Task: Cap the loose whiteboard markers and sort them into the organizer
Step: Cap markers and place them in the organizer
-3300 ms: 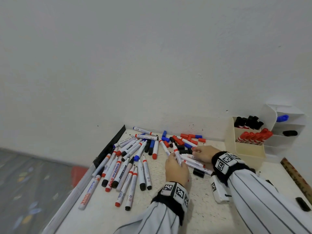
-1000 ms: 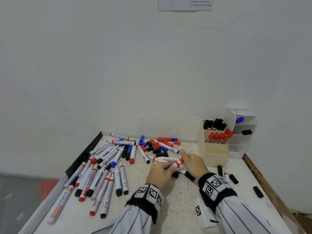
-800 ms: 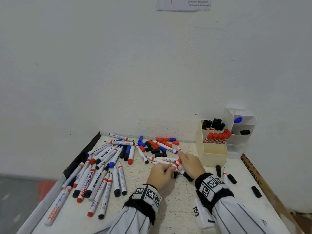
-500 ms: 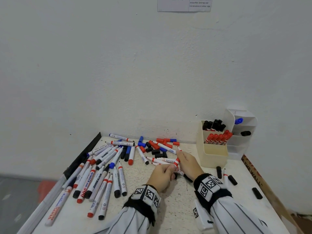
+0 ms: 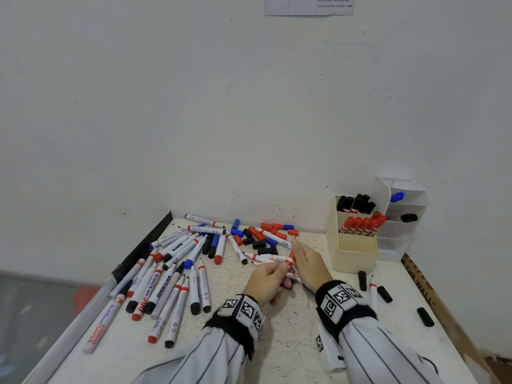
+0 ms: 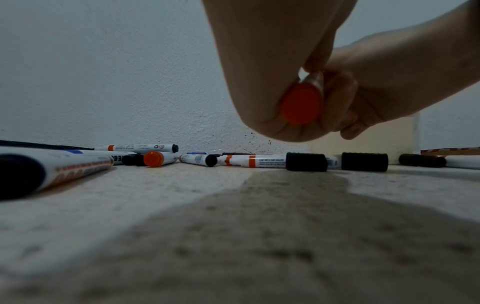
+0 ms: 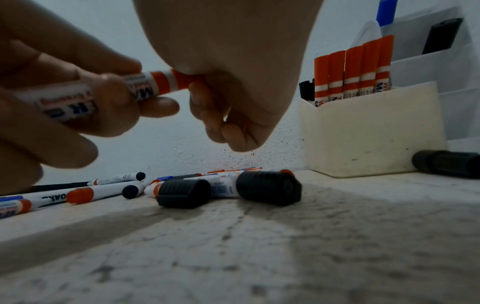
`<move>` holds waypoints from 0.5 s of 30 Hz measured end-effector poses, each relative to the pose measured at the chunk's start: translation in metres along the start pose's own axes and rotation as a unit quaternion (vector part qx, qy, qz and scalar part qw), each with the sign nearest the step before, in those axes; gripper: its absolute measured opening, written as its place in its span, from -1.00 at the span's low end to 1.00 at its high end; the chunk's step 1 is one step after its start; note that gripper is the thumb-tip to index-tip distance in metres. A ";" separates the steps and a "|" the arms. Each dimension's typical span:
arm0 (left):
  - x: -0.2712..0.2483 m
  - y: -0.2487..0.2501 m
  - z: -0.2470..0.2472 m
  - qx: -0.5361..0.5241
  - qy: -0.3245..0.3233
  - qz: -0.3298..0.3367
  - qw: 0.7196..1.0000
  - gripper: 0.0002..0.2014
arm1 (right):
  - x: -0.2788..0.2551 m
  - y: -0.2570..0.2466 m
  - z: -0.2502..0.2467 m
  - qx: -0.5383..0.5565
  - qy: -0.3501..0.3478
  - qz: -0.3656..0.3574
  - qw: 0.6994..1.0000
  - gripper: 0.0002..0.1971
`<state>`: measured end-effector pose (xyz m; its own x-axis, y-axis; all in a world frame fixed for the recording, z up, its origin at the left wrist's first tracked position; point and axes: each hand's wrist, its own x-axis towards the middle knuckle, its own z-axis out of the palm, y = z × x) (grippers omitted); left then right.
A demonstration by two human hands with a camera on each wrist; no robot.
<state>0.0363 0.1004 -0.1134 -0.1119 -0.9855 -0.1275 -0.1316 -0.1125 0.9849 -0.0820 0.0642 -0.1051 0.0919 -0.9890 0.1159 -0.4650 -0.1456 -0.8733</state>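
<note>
Speckle covers the pale table (image 5: 291, 328), which is pushed into a corner of white wall (image 5: 194, 106); a printed sheet (image 5: 309, 5) hangs high on that wall. From the head view, the table's left edge carries a black strip (image 5: 144, 245) and drops to a dim floor, while a lettered board (image 5: 426, 289) runs along the right edge. Bare surface lies in front of both sleeves. Loose markers (image 5: 166, 278) fan across the left half, scattered caps (image 5: 260, 239) lie near the back wall, and a few black caps (image 5: 425, 317) rest well apart on the right. The organizer (image 5: 352, 253) stands at the back right, black-capped and red-capped markers upright in its cream compartments, with white tiers beside it. The left hand (image 5: 266, 284) and right hand (image 5: 310, 264) meet above the middle of the table on one red marker (image 5: 288, 260).

In the left wrist view, the left hand (image 6: 267, 67) curls round the red marker (image 6: 301, 106), its butt end facing the camera, raised off the table (image 6: 233, 226).

In the right wrist view, left fingers (image 7: 109, 102) grip the barrel, and the right hand (image 7: 233, 61) pinches the red cap end (image 7: 179, 80). Two black caps (image 7: 228, 191) lie just below on the table; the organizer (image 7: 371, 131) stands to the right.
</note>
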 end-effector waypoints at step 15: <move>-0.018 0.001 -0.085 0.242 0.245 -0.082 0.935 -0.71 | 0.005 0.003 0.005 -0.024 0.006 0.033 0.999 -0.56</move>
<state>0.1219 0.1071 -0.1002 0.3977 -0.9135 -0.0857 -0.5514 -0.3126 0.7735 -0.0782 0.0593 -0.1095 0.0498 -0.9966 0.0653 -0.5121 -0.0816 -0.8550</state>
